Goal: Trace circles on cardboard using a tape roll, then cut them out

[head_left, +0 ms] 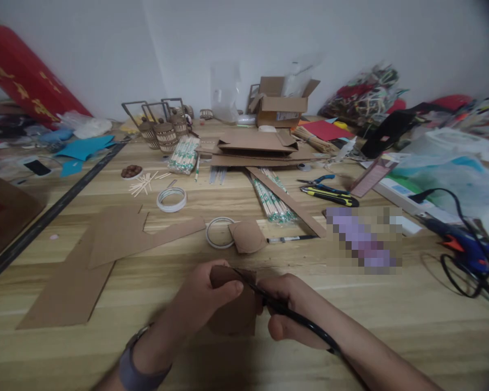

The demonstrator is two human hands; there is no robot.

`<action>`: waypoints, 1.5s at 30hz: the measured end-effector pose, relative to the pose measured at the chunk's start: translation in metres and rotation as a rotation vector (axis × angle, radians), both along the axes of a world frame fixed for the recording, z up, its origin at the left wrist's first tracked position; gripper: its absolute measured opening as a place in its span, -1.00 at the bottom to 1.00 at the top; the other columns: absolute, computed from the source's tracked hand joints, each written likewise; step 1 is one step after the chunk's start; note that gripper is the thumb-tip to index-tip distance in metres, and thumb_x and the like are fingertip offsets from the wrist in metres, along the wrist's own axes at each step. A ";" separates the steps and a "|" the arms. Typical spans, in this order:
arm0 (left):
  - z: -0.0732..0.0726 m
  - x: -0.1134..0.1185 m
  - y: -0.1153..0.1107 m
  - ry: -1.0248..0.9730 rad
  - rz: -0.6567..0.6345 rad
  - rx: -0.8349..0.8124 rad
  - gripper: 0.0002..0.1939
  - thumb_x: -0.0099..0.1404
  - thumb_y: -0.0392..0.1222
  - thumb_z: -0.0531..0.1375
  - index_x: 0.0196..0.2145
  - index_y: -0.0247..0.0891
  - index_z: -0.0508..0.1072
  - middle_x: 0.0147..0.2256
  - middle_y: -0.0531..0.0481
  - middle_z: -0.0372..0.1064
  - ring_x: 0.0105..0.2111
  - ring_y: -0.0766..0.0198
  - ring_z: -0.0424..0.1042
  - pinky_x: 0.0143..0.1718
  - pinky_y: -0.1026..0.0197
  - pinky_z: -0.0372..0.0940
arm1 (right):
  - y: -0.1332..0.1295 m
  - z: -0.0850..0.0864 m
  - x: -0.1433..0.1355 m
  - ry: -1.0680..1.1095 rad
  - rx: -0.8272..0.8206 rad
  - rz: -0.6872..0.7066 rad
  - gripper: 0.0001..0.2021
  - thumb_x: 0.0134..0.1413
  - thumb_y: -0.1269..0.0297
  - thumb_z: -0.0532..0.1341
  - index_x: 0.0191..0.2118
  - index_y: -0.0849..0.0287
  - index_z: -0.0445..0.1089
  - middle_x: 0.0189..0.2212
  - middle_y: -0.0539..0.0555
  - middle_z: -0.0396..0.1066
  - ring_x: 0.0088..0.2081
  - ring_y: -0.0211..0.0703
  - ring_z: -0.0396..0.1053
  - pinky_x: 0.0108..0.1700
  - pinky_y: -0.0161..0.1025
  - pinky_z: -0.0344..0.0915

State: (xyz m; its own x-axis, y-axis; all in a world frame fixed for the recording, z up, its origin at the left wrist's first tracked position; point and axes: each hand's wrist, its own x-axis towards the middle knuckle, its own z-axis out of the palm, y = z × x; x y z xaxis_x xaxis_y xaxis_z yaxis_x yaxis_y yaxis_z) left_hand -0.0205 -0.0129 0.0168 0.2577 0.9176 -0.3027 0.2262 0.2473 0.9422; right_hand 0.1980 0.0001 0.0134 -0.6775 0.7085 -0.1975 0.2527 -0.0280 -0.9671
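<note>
Close to the table's front, my left hand (201, 298) pinches a small piece of brown cardboard (236, 315) between thumb and fingers. My right hand (297, 312) is closed around black-handled scissors (285, 309), whose blades lie at the top edge of that cardboard. Part of the blades and the fingers' far side are hidden. Just beyond the hands rests another small cardboard piece with a round outline (248, 237), overlapping a roll of tape (220, 233). A black-and-white pen (291, 239) lies to its right.
Larger cardboard offcuts (65, 288) lie at left, near a second tape roll (171, 200). Pliers (320, 180) and a yellow-black utility knife (330, 195) are at right, with a blue glue gun (468, 250) and its looped cord. Small wooden buckets (165, 136) stand at the back.
</note>
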 end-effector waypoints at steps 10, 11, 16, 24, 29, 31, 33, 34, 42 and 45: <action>0.003 0.000 -0.001 -0.032 0.013 -0.024 -0.73 0.06 0.03 0.27 -0.47 -0.20 0.36 -0.52 0.14 0.26 -0.46 0.27 0.22 -0.41 0.24 0.11 | 0.000 -0.006 0.004 -0.041 0.029 0.000 -0.73 -0.19 0.26 0.49 -0.40 0.19 0.41 -0.67 -0.21 0.04 -0.59 -0.38 -0.05 -0.60 -0.41 -0.15; 0.003 0.000 -0.001 -0.028 0.015 -0.019 -0.73 0.05 0.03 0.28 -0.47 -0.20 0.36 -0.52 0.15 0.25 -0.46 0.27 0.22 -0.42 0.24 0.11 | 0.001 -0.007 0.005 -0.052 0.033 0.010 -0.74 -0.20 0.30 0.49 -0.39 0.19 0.42 -0.67 -0.22 0.03 -0.59 -0.38 -0.06 -0.60 -0.42 -0.16; 0.003 0.000 0.001 -0.009 0.019 0.014 -0.76 0.06 0.01 0.28 -0.45 -0.22 0.43 -0.47 0.10 0.34 -0.41 0.22 0.28 -0.37 0.23 0.17 | 0.002 -0.005 0.004 0.006 0.095 0.024 -0.78 -0.12 0.25 0.44 -0.39 0.19 0.42 -0.66 -0.20 0.03 -0.59 -0.37 -0.06 -0.60 -0.41 -0.17; -0.001 -0.001 0.001 -0.031 0.005 0.022 -0.78 0.08 -0.01 0.29 -0.46 -0.21 0.43 -0.47 0.10 0.36 -0.41 0.21 0.31 -0.35 0.22 0.19 | -0.001 -0.004 0.003 -0.010 0.054 -0.002 -0.69 -0.13 0.12 0.47 -0.43 0.20 0.39 -0.66 -0.19 0.04 -0.60 -0.36 -0.04 -0.59 -0.41 -0.17; 0.002 -0.001 0.001 -0.011 -0.004 0.020 -0.79 0.08 -0.02 0.27 -0.46 -0.21 0.41 -0.50 0.13 0.30 -0.44 0.25 0.26 -0.39 0.24 0.15 | -0.002 -0.001 0.001 0.009 0.080 0.008 -0.70 -0.05 0.10 0.42 -0.45 0.19 0.37 -0.64 -0.17 0.07 -0.57 -0.35 -0.01 -0.56 -0.40 -0.10; 0.003 -0.001 0.000 -0.012 -0.008 0.018 -0.78 0.08 -0.01 0.27 -0.46 -0.20 0.41 -0.50 0.13 0.30 -0.44 0.25 0.26 -0.39 0.24 0.15 | -0.001 0.001 0.000 0.013 0.097 0.015 -0.69 -0.04 0.08 0.41 -0.46 0.19 0.36 -0.63 -0.16 0.08 -0.56 -0.34 0.00 -0.54 -0.40 -0.09; 0.003 -0.001 -0.001 -0.016 -0.014 0.023 -0.78 0.09 0.00 0.27 -0.45 -0.21 0.42 -0.50 0.13 0.30 -0.44 0.24 0.26 -0.39 0.24 0.15 | -0.001 0.001 -0.001 0.018 0.108 0.016 -0.65 -0.03 0.02 0.40 -0.48 0.19 0.34 -0.62 -0.15 0.09 -0.56 -0.34 0.00 -0.54 -0.39 -0.08; 0.002 -0.002 -0.001 -0.018 -0.012 0.026 -0.77 0.09 0.00 0.27 -0.45 -0.21 0.42 -0.49 0.13 0.30 -0.44 0.24 0.26 -0.38 0.24 0.15 | -0.001 0.000 -0.001 0.015 0.105 0.017 -0.63 -0.02 -0.01 0.39 -0.48 0.19 0.34 -0.62 -0.15 0.09 -0.56 -0.34 0.00 -0.54 -0.38 -0.09; 0.000 -0.003 0.001 -0.038 -0.025 0.031 -0.76 0.09 0.00 0.28 -0.45 -0.22 0.42 -0.49 0.13 0.30 -0.45 0.26 0.24 -0.40 0.24 0.12 | -0.003 -0.005 -0.001 0.017 0.066 0.005 -0.67 -0.03 0.05 0.39 -0.49 0.20 0.35 -0.62 -0.13 0.14 -0.55 -0.33 0.03 -0.55 -0.38 -0.06; 0.002 -0.003 0.000 -0.049 -0.015 0.018 -0.75 0.09 0.01 0.29 -0.45 -0.21 0.40 -0.51 0.14 0.27 -0.46 0.27 0.22 -0.42 0.25 0.10 | -0.003 -0.004 -0.002 -0.031 0.029 0.002 -0.72 -0.06 0.16 0.40 -0.50 0.20 0.34 -0.63 -0.14 0.13 -0.56 -0.34 0.02 -0.55 -0.40 -0.05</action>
State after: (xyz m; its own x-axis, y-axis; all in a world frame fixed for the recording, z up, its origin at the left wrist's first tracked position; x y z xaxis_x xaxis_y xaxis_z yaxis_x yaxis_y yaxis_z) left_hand -0.0237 -0.0124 0.0187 0.2860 0.9186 -0.2729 0.1833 0.2271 0.9565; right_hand 0.1964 -0.0032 0.0092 -0.6731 0.7125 -0.1981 0.2825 0.0002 -0.9593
